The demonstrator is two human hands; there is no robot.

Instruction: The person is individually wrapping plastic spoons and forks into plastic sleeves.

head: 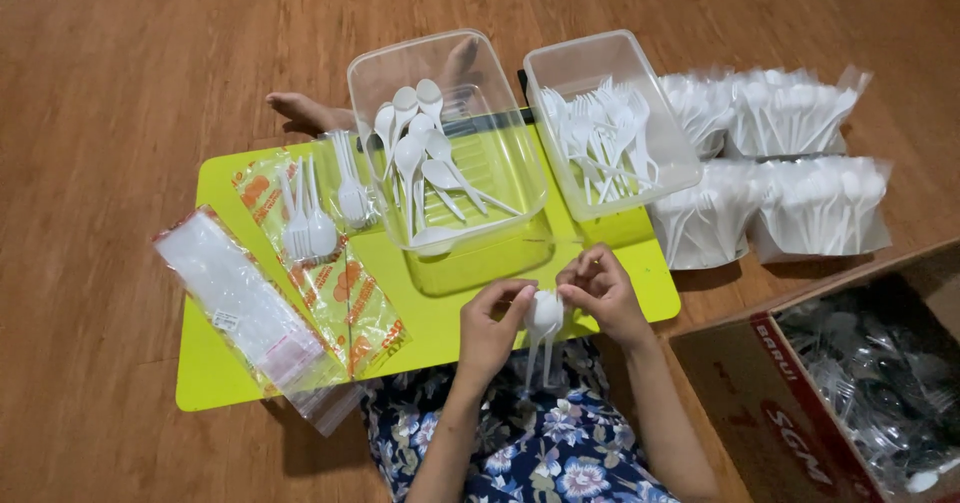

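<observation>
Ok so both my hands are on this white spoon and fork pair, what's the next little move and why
Probably slide the spoon and fork pair into a printed sleeve. Your left hand and right hand hold it together at the yellow table edge, and two other pairs already lie on the sleeves, which suggests the same step here.
</observation>
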